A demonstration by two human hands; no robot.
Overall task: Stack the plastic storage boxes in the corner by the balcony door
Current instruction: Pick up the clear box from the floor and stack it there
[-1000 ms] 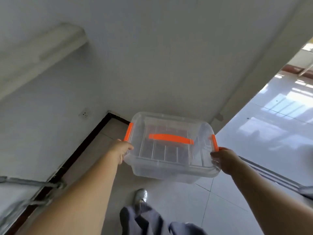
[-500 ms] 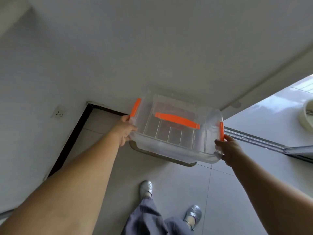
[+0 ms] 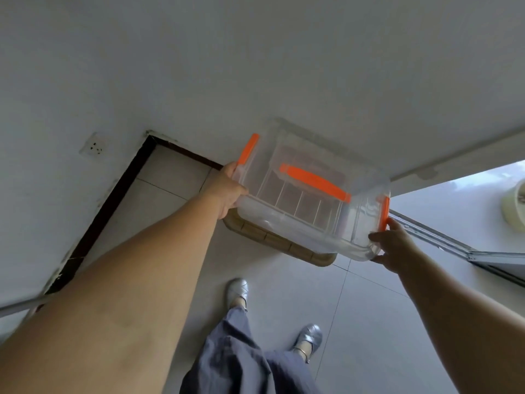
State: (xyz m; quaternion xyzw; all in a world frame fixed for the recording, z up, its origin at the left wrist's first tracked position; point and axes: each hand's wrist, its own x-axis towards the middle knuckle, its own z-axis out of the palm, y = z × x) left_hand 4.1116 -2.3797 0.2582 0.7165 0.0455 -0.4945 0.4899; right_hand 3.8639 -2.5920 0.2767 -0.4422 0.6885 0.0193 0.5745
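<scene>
I hold a clear plastic storage box [image 3: 309, 211] with an orange lid handle and orange side clips, tilted, above the floor by the wall. My left hand [image 3: 227, 189] grips its left end below the orange clip. My right hand [image 3: 393, 244] holds its right end near the other clip. Under the box a brownish lid or box [image 3: 284, 243] lies on the floor against the wall; most of it is hidden by the clear box.
A white wall rises behind, with a socket [image 3: 93, 147] at left and a dark skirting [image 3: 108, 200] along the floor. The balcony door's sliding track [image 3: 443, 240] runs at right; a pale round object [image 3: 514, 206] stands beyond it. My feet in silver shoes [image 3: 238, 291] stand on grey tiles.
The clear box has travelled forward and lower, from out in the room to over the brownish thing by the wall. Both hands keep their hold on its ends.
</scene>
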